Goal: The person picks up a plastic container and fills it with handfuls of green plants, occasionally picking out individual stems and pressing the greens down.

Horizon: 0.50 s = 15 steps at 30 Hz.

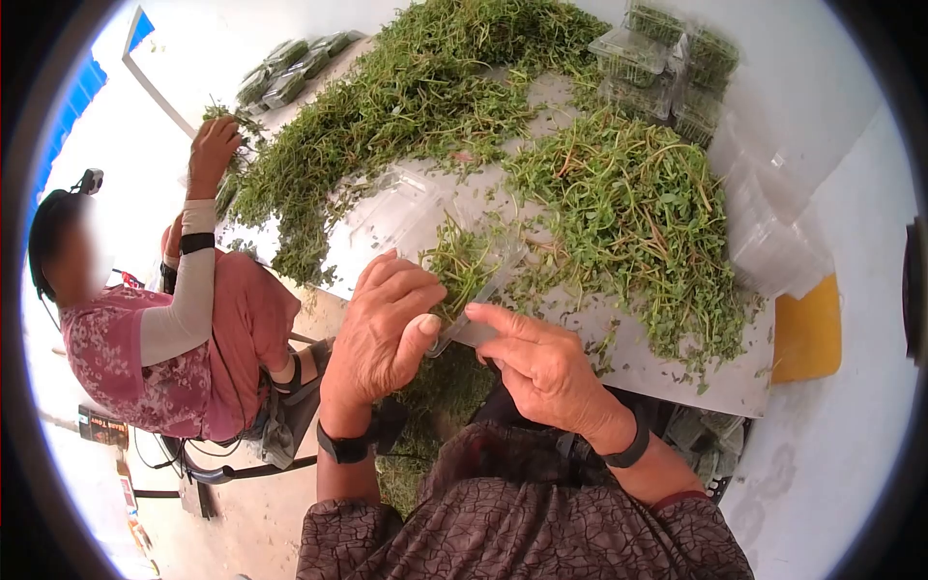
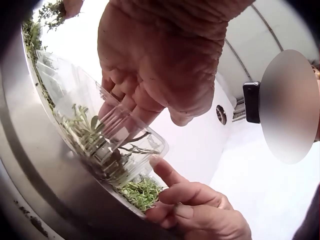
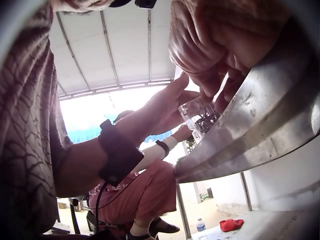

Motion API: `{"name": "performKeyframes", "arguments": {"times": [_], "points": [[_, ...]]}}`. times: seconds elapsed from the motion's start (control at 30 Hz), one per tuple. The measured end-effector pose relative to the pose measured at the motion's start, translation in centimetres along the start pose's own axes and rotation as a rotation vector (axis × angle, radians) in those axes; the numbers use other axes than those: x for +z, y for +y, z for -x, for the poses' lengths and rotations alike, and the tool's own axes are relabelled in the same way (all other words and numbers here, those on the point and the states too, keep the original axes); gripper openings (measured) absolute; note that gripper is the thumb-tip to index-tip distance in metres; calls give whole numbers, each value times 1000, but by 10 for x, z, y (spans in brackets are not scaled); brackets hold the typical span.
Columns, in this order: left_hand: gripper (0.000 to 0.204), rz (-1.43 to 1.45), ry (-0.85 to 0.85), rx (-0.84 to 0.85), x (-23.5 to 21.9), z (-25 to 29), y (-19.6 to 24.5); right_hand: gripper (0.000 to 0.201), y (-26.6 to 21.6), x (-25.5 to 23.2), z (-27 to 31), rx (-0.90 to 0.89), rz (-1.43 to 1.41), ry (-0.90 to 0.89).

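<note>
Head view: left hand (image 1: 382,333) and right hand (image 1: 541,367) grips clasp clear herb box (image 1: 474,290).

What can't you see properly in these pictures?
- Left hand fingertips: head view, curled under behind the clear box.
- The box lid, shut or open: all views, hidden by both hands.
- Right hand: right wrist view, too close and blurred.
- The other person's face: head view, blurred.

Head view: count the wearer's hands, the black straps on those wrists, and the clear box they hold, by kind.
Hands: 2, left hand and right hand
Black wrist straps: 2, left strap and right strap
Clear box: 1
Total: 5
</note>
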<state>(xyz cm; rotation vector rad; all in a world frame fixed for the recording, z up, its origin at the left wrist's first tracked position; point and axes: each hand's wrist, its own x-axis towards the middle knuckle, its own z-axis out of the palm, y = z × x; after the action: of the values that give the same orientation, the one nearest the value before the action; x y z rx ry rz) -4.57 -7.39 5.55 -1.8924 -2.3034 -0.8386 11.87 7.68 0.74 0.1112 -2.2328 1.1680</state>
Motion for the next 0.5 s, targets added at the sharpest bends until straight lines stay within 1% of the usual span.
{"name": "performKeyframes", "arguments": {"times": [0.07,0.1,0.17,0.2,0.3,0.43,0.5], "points": [[46,3,107,15,2,-4,3,18,0,0,1,22,-5,-13],[46,4,112,17,4,-7,5,18,0,0,1,19,-1,-15],[44,-20,95,-38,8,-15,10,20,1,1,1,15,-1,-12],[44,-20,102,-36,10,-18,8,20,1,1,1,10,4,-14],[45,17,-11,-47,18,-25,7,22,1,1,1,14,0,-17],[43,3,-45,-57,17,-29,10,23,0,0,0,29,-12,-22],[41,54,-40,-51,15,-27,8,24,-1,1,0,31,-17,-23]]}}
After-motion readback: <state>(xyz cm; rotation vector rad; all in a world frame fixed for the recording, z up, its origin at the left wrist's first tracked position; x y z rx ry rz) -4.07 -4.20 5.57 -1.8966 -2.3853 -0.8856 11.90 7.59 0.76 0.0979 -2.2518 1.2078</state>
